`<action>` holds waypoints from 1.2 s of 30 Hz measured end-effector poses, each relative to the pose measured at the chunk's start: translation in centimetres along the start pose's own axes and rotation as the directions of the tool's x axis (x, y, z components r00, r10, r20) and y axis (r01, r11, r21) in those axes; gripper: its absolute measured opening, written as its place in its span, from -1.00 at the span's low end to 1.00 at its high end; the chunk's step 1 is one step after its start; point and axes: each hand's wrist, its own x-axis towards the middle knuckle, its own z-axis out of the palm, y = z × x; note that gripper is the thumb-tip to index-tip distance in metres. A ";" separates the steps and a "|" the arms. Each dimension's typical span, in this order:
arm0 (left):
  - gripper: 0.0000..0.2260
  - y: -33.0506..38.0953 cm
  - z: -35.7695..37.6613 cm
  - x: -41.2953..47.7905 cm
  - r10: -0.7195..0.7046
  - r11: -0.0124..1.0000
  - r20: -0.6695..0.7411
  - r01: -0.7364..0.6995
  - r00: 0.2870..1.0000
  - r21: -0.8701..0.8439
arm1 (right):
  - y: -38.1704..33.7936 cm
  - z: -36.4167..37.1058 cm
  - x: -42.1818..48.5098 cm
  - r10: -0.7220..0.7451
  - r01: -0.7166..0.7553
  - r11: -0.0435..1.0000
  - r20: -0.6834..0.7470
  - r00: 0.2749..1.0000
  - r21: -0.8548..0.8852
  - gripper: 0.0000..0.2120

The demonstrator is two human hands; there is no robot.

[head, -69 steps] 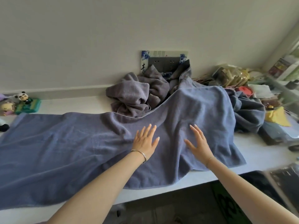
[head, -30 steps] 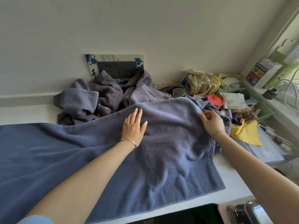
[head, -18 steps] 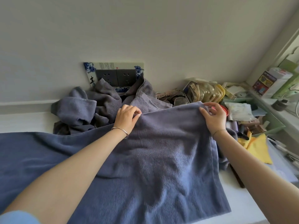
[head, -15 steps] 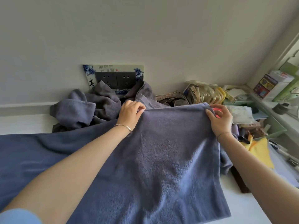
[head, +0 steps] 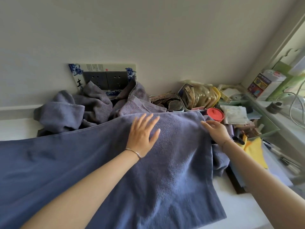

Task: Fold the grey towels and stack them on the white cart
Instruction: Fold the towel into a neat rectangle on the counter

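Released since the lift: large blue-grey terry towel (head: 173, 162) draped over worktop; left hand (head: 142, 133) flat, grip spread; right hand (head: 214, 129) loosely spread at its far corner. Smoothing precedes folding.

A large blue-grey towel (head: 99, 162) lies spread flat across the white surface (head: 18, 128). Behind its far edge, more grey towels (head: 85, 106) sit crumpled in a heap.

Both bare forearms reach forward. The left hand (head: 143, 133) lies flat, palm down, fingers spread, a thin bracelet at its wrist. The right hand (head: 216, 129) is loosely open, fingers curled slightly leftward.
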 end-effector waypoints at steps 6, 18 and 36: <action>-0.24 0.5 2.9 -2.9 -0.151 0.973 0.341 0.078 0.928 0.217 | 0.4 -1.2 -2.0 0.044 -0.066 0.990 0.173 0.984 0.124 -0.80; -0.31 2.8 0.2 -6.5 -0.178 0.968 0.228 0.212 0.957 -0.131 | -1.8 -2.4 -5.5 -0.177 0.200 0.979 0.336 0.925 -0.035 -0.78; -0.58 -16.2 -14.2 -23.7 -0.619 0.706 0.257 0.669 0.742 -0.231 | -20.6 19.6 -20.2 -0.319 -0.030 0.892 0.676 0.664 0.450 -0.74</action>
